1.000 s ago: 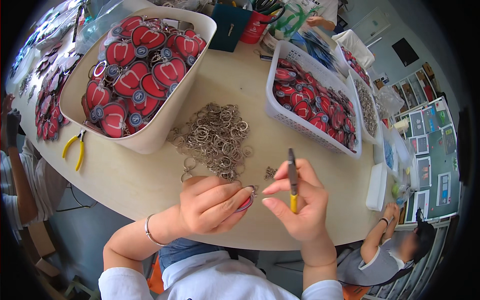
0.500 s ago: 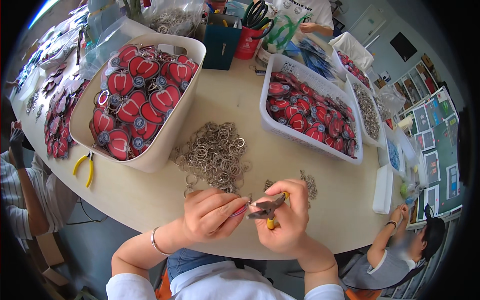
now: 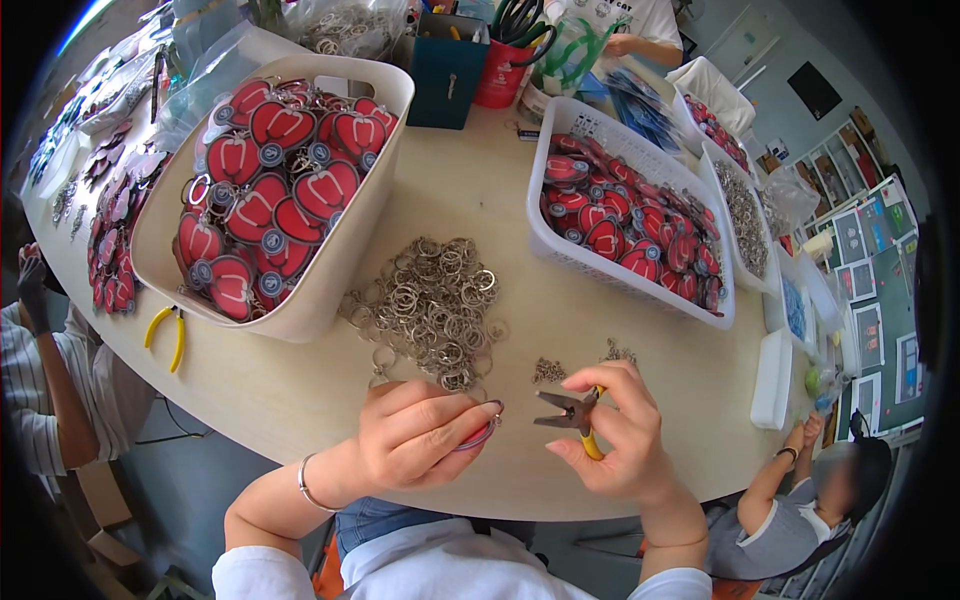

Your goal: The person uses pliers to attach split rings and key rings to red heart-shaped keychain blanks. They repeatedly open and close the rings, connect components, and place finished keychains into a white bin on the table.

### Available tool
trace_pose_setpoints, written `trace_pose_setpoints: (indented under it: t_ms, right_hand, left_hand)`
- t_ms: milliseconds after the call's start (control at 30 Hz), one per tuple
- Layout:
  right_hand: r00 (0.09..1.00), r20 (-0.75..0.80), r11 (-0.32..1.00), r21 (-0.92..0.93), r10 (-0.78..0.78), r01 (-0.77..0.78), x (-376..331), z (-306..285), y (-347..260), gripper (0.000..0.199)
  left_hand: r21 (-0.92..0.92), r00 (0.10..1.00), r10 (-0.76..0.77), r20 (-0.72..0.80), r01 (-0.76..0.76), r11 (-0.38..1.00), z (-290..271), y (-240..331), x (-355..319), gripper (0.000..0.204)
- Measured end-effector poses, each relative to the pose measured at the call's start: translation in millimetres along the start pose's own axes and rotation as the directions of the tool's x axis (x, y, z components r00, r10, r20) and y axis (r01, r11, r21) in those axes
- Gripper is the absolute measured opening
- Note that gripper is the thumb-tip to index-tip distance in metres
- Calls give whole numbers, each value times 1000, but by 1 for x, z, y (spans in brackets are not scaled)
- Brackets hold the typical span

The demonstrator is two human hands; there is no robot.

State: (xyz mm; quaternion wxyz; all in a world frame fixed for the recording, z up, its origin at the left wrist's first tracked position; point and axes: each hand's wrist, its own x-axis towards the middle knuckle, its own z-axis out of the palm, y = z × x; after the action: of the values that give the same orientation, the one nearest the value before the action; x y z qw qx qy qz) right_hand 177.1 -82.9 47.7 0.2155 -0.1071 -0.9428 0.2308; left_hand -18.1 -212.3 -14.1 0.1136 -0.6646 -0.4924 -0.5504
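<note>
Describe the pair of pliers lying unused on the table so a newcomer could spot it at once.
Start at the big cream tub of red keychain charms on the left of the round table. Just off its lower left corner, near the table's edge, lies a pair of pliers. Its yellow handles are splayed and nobody touches it, unlike the similar pliers in the right hand.

Bright even daylight, sharp centre, fisheye-bent dark rim.
</note>
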Motion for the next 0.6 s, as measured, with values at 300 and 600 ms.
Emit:
trace_pose_setpoints:
  t_ms: [300,600]
  right_hand:
    - [998,55,993,-116,-4,10,-8,3,-9,29]
    - [992,120,997,-68,35,-27,-13,5,-10,28]
  left_hand:
    - [106,994,105,-11,-103,989,1,-2,-1,36]
    - [128,992,126,-25,-122,984,2,-3,-2,37]
